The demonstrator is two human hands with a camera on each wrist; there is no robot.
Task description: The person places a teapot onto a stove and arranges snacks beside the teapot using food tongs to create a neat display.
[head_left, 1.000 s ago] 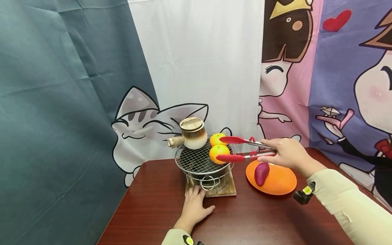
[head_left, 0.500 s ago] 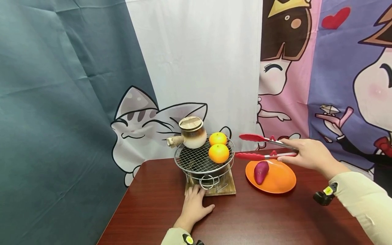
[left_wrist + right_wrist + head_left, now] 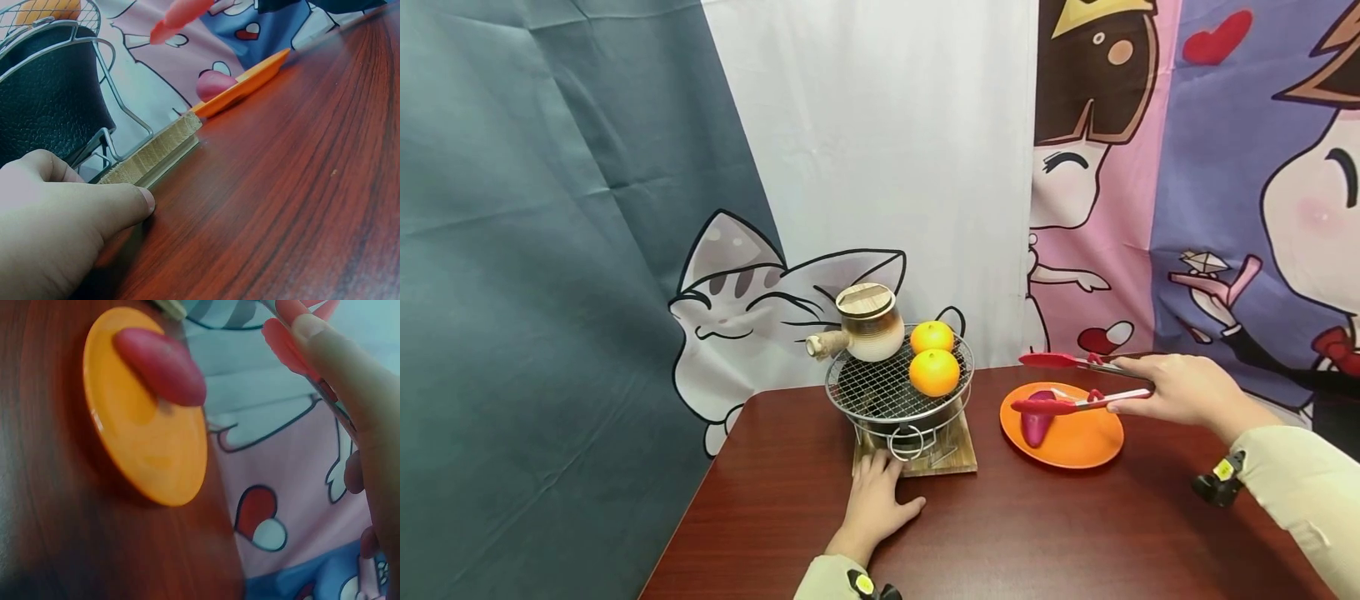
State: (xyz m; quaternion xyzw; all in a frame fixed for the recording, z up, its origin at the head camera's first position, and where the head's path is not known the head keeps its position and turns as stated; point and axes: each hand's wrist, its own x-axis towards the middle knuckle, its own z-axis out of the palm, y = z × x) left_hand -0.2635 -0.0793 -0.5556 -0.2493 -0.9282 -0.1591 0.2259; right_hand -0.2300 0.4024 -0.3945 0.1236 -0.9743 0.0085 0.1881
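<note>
Two oranges [image 3: 933, 358]: seated side by side on the wire grill mesh [image 3: 880, 388], right half, beside the clay teapot [image 3: 867, 323]; kept clear of the mesh rim, probably for stable support.
Clay teapot: upright on the far left of the mesh, wooden lid on, side handle pointing left, away from the fruit.
Grill stove [image 3: 904, 425]: set on a wooden base board [image 3: 957, 457] on the dark red table [image 3: 1045, 533]; board likely there to shield the tabletop.
Left hand [image 3: 874, 507]: palm down on the table, fingers straight and relaxed, fingertips against the near edge of the base board; gripping nothing; apparently bracing the stove. Left wrist view confirms thumb [image 3: 119, 206] flat beside the board [image 3: 156, 156].
Right hand [image 3: 1183, 388]: fingers curled round the handle end of the red-tipped tongs [image 3: 1078, 383], held roughly level above the plate.
Tongs: arms spread apart, nothing between the tips; lower tip over the sweet potato, upper tip well above it; contact with the potato not determinable.
Purple sweet potato [image 3: 1036, 419]: lying on the left part of the orange plate [image 3: 1086, 442]; right wrist view shows it [image 3: 159, 365] resting near the plate rim [image 3: 181, 487].
Orange plate: flat on the table just right of the stove, within short reach of the mesh.
</note>
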